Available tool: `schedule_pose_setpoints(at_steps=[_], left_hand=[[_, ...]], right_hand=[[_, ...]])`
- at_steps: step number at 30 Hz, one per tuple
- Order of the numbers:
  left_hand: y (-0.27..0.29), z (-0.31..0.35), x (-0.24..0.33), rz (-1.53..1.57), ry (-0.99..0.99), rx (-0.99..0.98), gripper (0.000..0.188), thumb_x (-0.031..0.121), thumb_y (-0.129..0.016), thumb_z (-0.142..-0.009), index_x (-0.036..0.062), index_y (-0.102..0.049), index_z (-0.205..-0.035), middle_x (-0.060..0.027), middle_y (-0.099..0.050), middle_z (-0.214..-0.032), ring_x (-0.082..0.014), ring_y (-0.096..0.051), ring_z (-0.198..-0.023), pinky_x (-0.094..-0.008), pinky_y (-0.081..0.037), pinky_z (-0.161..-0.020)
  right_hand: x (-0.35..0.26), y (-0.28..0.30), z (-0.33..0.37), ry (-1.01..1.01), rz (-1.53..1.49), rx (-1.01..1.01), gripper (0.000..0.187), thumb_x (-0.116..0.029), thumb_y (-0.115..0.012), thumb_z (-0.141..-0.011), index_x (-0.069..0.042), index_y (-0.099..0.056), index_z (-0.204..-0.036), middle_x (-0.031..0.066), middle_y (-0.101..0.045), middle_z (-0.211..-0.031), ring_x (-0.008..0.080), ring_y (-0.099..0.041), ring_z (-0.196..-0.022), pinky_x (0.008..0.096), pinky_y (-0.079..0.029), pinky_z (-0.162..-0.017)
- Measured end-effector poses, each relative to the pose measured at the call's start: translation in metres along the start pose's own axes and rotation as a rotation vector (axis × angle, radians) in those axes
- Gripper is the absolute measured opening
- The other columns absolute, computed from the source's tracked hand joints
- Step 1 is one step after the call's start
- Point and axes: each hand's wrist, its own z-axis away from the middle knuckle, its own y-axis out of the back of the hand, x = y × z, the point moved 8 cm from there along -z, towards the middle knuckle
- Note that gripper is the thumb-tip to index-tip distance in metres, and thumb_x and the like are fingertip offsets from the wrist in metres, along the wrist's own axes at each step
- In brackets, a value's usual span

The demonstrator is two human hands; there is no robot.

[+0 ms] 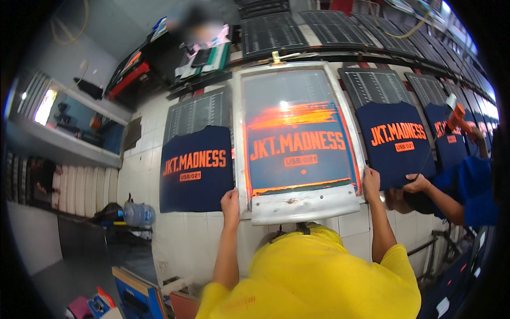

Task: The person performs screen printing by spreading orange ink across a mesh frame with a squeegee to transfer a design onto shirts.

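Note:
A screen-printing frame (238, 122) with pale metal edges lies in front of me over a navy shirt panel. Orange ink (292, 115) is smeared across the upper mesh, and orange lettering shows through it. Along the near end rests a wide metal squeegee (305, 206), with an orange ink line at its far edge. My left hand (230, 206) is closed around the near left corner of the frame. On the opposite side, my right hand (371, 182) is closed on its right edge, close to the squeegee's end.
Printed navy shirts (197, 169) (397, 139) lie on boards either side. At right, a co-worker's hand (418, 184) touches one shirt, while their other hand holds an orange heat gun (461, 121). More boards (272, 34) line the far side. A water jug (139, 215) stands left.

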Motion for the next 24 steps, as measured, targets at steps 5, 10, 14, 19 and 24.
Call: schedule_pose_setpoints(at_steps=[5, 10, 14, 19, 24], left_hand=[[0.009, 0.007, 0.011, -0.064, -0.035, 0.005, 0.032, 0.023, -0.061, -0.096, -0.0072, -0.068, -0.104, -0.0043, -0.067, -0.087, -0.0100, -0.057, -0.082, -0.0263, -0.046, -0.075], [0.046, -0.001, 0.008, -0.039, -0.048, 0.024, 0.033, 0.024, -0.061, -0.096, -0.0076, -0.069, -0.102, -0.0064, -0.068, -0.087, -0.0111, -0.058, -0.082, -0.0275, -0.047, -0.074], [0.098, -0.024, 0.010, -0.108, -0.112, 0.062, 0.033, 0.023, -0.061, -0.096, -0.0082, -0.068, -0.102, -0.0106, -0.070, -0.091, -0.0141, -0.061, -0.082, -0.0289, -0.048, -0.074], [0.188, -0.067, -0.003, -0.208, -0.221, 0.136, 0.033, 0.023, -0.061, -0.096, -0.0093, -0.068, -0.098, -0.0142, -0.069, -0.089, -0.0192, -0.063, -0.080, -0.0306, -0.048, -0.074], [0.270, -0.105, -0.015, -0.184, -0.141, 0.133, 0.034, 0.023, -0.062, -0.096, -0.0100, -0.068, -0.096, -0.0140, -0.069, -0.088, -0.0188, -0.063, -0.080, -0.0321, -0.049, -0.074]], right_hand=[[-0.010, 0.007, 0.006, -0.021, -0.009, -0.054, 0.038, -0.024, -0.050, -0.099, 0.003, -0.050, -0.071, -0.0041, -0.040, -0.065, 0.0084, -0.034, -0.063, 0.0307, -0.031, -0.056], [-0.048, -0.009, 0.031, 0.013, -0.012, -0.025, 0.033, -0.022, -0.050, -0.097, -0.002, -0.047, -0.072, -0.0033, -0.039, -0.069, 0.0081, -0.034, -0.066, 0.0297, -0.030, -0.058], [-0.073, -0.052, 0.066, 0.000, -0.065, -0.017, 0.031, -0.020, -0.049, -0.096, -0.003, -0.044, -0.070, -0.0038, -0.038, -0.068, 0.0076, -0.033, -0.066, 0.0301, -0.029, -0.058], [-0.131, -0.132, 0.134, 0.004, -0.156, -0.057, 0.031, -0.016, -0.047, -0.093, -0.006, -0.040, -0.065, -0.0046, -0.032, -0.061, 0.0060, -0.031, -0.059, 0.0316, -0.025, -0.052], [-0.124, -0.197, 0.174, 0.060, -0.118, -0.028, 0.029, -0.014, -0.046, -0.091, -0.003, -0.041, -0.065, -0.0040, -0.035, -0.062, 0.0064, -0.032, -0.060, 0.0315, -0.026, -0.052]])
